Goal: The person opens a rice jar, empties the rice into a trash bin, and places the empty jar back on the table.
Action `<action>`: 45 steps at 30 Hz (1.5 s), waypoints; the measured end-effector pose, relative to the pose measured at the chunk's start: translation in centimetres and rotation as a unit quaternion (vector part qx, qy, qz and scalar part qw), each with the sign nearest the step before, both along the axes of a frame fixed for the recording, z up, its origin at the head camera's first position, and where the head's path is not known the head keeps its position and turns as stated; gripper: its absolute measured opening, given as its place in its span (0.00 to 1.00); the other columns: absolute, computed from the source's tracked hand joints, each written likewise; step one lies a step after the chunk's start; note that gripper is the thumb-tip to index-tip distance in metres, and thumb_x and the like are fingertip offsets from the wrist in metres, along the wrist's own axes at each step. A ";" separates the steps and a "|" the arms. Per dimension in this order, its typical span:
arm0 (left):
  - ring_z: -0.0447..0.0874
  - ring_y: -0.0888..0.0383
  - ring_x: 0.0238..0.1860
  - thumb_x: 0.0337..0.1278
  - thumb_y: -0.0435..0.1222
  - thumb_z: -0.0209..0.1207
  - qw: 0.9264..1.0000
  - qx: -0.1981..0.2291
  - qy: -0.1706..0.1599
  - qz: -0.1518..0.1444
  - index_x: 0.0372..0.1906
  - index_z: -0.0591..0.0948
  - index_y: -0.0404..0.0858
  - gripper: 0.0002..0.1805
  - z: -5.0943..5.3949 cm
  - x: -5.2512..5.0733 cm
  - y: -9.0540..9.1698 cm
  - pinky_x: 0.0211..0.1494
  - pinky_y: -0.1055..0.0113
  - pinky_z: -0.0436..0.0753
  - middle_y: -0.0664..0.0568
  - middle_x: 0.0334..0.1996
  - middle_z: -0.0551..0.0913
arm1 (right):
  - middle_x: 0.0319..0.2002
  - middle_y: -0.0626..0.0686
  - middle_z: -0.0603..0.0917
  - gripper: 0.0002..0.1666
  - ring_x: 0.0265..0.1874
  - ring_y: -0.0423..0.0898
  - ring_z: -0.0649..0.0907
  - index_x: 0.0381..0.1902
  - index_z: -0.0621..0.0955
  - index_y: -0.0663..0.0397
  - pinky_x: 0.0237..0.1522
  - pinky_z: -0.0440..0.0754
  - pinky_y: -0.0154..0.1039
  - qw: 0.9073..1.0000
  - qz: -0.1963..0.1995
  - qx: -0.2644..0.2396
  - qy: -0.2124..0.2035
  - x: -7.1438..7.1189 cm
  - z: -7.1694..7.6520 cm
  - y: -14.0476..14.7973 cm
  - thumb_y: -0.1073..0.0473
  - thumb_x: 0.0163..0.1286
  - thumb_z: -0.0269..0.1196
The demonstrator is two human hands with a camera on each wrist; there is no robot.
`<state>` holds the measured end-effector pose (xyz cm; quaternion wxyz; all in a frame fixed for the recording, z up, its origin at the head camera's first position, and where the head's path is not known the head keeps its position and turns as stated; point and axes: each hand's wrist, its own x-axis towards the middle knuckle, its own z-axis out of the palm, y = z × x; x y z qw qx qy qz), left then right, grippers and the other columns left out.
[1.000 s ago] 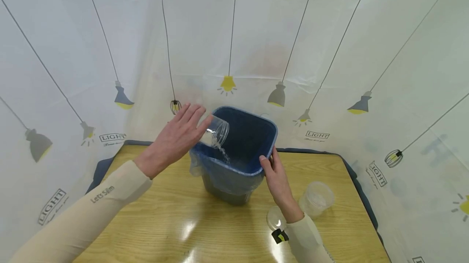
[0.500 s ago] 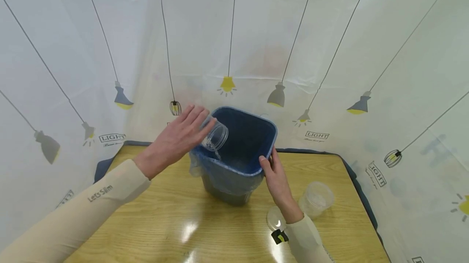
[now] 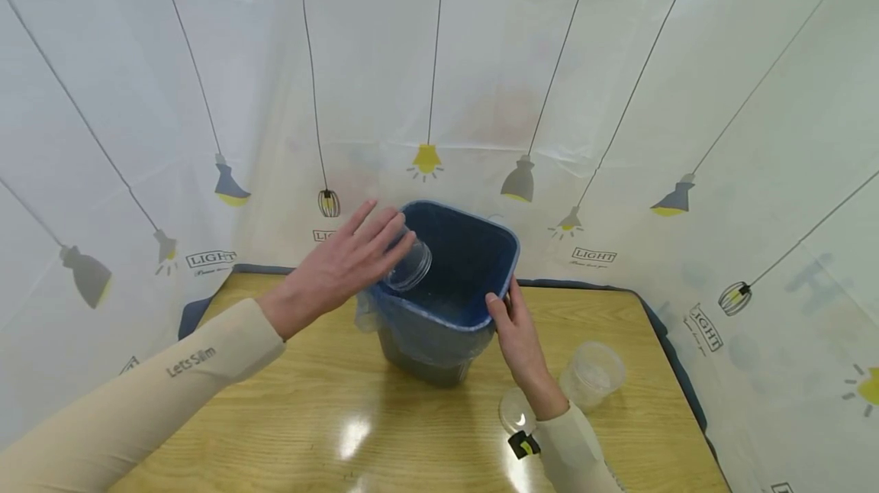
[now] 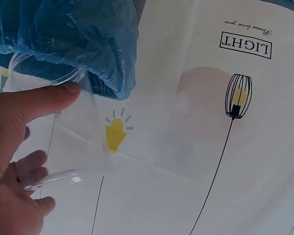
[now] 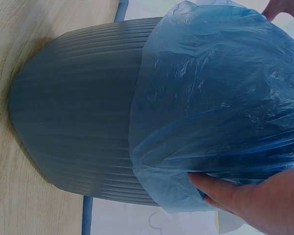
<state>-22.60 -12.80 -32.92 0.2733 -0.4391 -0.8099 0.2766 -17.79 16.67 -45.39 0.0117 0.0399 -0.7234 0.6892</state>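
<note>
**Tip low, and brace the bin at 4 o'clock**

The left hand (image 3: 350,260) grasps a clear jar (image 3: 412,270) around its side, mouth slanting down towards 4 o'clock. The jar lies at about 9 o'clock of the bin (image 3: 426,367), its lip over the inside of the bin. The left wrist view shows the thumb near the lip and the other fingers nearer the base; no contents can be made out in the jar.

The right hand (image 3: 518,340) grips the bin's edge at 4 o'clock, holding the blue liner (image 5: 210,98) with it. That is a sound place to brace — nearly opposite the jar, so a push from the left should be met.

To empty cleanly, I would raise the jar's base further, hold the lip well inside the edge, and tap lightly so clinging bits drop. The likeliest slip is catching the liner on the lip and dragging it down — a little clearance there should help. Also mind the right forearm: a second tub (image 3: 596,371) and a clear disc (image 3: 515,410) sit close beside it, towards 4 and 5 o'clock from the bin.
</note>
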 end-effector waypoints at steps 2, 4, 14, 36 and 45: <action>0.66 0.38 0.71 0.48 0.34 0.79 1.000 0.000 0.001 0.008 0.73 0.72 0.37 0.45 0.1 0.0 0.0 0.80 0.42 0.55 0.35 0.68 0.72 | 0.83 0.57 0.50 0.46 0.79 0.59 0.59 0.85 0.45 0.50 0.73 0.65 0.58 1.000 -0.001 0.001 -0.002 0.1 0.1 0.0 0.42 0.82 0.52; 0.66 0.38 0.71 0.47 0.35 0.79 1.000 -0.004 0.003 0.015 0.73 0.72 0.37 0.45 0.2 0.0 -0.1 0.80 0.42 0.55 0.35 0.67 0.72 | 0.83 0.56 0.50 0.46 0.79 0.59 0.59 0.85 0.46 0.49 0.72 0.66 0.58 1.000 -0.002 0.002 -0.002 0.1 0.1 -0.1 0.41 0.82 0.53; 0.70 0.37 0.68 0.46 0.32 0.78 1.000 0.020 0.010 0.013 0.69 0.74 0.35 0.41 0.1 -0.2 -0.2 0.79 0.42 0.57 0.32 0.63 0.74 | 0.83 0.57 0.51 0.46 0.78 0.59 0.60 0.85 0.46 0.49 0.71 0.68 0.57 1.000 -0.004 0.005 -0.001 0.2 0.0 -0.2 0.42 0.82 0.53; 0.68 0.35 0.70 0.45 0.29 0.77 0.999 0.050 0.010 -0.006 0.68 0.73 0.33 0.41 -0.7 -0.5 -1.0 0.80 0.43 0.56 0.31 0.63 0.73 | 0.83 0.56 0.50 0.46 0.78 0.59 0.61 0.85 0.46 0.48 0.71 0.68 0.57 1.000 -0.005 0.003 -0.006 0.2 0.0 -0.3 0.41 0.82 0.53; 0.68 0.36 0.69 0.48 0.25 0.74 0.991 0.124 -0.043 -0.015 0.70 0.72 0.32 0.40 -1.1 -0.8 -1.7 0.79 0.46 0.58 0.31 0.66 0.72 | 0.83 0.56 0.50 0.43 0.78 0.59 0.61 0.85 0.46 0.47 0.71 0.68 0.58 1.000 -0.004 0.003 -0.005 0.0 -0.1 -0.2 0.45 0.84 0.51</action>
